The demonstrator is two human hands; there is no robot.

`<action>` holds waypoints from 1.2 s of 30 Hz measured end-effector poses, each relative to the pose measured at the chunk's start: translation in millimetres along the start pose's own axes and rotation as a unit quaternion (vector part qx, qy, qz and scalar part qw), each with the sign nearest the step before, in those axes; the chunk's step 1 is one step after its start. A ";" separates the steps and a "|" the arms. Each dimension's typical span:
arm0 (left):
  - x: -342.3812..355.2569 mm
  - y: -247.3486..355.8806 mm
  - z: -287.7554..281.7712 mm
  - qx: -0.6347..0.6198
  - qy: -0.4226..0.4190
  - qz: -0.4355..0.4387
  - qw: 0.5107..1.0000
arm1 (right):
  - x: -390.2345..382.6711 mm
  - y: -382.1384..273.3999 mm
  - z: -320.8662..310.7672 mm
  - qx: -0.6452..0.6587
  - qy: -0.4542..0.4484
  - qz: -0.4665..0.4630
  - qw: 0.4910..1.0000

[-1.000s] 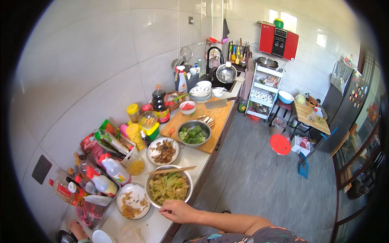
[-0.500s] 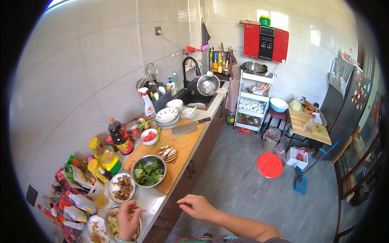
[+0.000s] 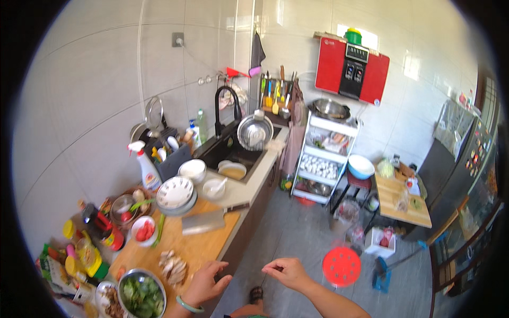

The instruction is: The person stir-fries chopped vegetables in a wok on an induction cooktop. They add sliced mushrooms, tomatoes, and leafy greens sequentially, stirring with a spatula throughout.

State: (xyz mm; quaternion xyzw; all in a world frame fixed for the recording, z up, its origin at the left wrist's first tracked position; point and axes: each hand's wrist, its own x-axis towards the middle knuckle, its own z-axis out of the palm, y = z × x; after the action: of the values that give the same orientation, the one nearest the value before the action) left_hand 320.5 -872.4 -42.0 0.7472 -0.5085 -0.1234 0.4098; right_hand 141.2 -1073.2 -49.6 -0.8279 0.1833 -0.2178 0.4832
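Note:
My left hand (image 3: 208, 283), a pale green bangle on its wrist, hovers at the right edge of the wooden cutting board (image 3: 209, 241) with its fingers apart and nothing in it. Over the floor, away from the counter, my right hand (image 3: 289, 273) has its fingers curled together, and nothing shows in them. Sliced mushrooms (image 3: 173, 268) lie on the board just left of my left hand. Beside them stands a metal bowl (image 3: 142, 296) of green leaves. Farther up the board rests a cleaver (image 3: 211, 220), near a small bowl of cut tomato (image 3: 143, 231).
Stacked plates (image 3: 175, 193), a white bowl with a spoon (image 3: 214, 188) and the black sink (image 3: 225, 148) line the counter's far part. Bottles crowd the wall side, including a dark sauce bottle (image 3: 102, 227). A red stool (image 3: 342, 266) and a white shelf rack (image 3: 324, 159) stand to the right.
The view has shifted toward the sink. My left hand has left the food bowls at the near end and come beside the cutting board. My right hand stays raised, its fingers still curled.

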 end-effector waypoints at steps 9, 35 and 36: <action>209.8 -5.1 -1.6 0.014 0.071 0.033 0.997 | 259.3 54.1 -110.8 0.033 0.032 -0.011 0.999; 536.9 -47.3 87.9 0.050 0.232 -0.282 0.930 | 982.6 335.5 -409.6 0.191 0.271 0.057 0.942; 542.0 -47.8 89.1 0.058 0.231 -0.274 0.932 | 986.1 328.2 -411.7 0.219 0.281 0.011 0.934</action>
State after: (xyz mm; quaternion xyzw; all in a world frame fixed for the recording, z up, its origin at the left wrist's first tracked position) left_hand 543.6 -1375.5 -7.9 0.8877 -0.1816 -0.0255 0.4224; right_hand 715.4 -2029.6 22.9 -0.6043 0.2681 -0.4712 0.5840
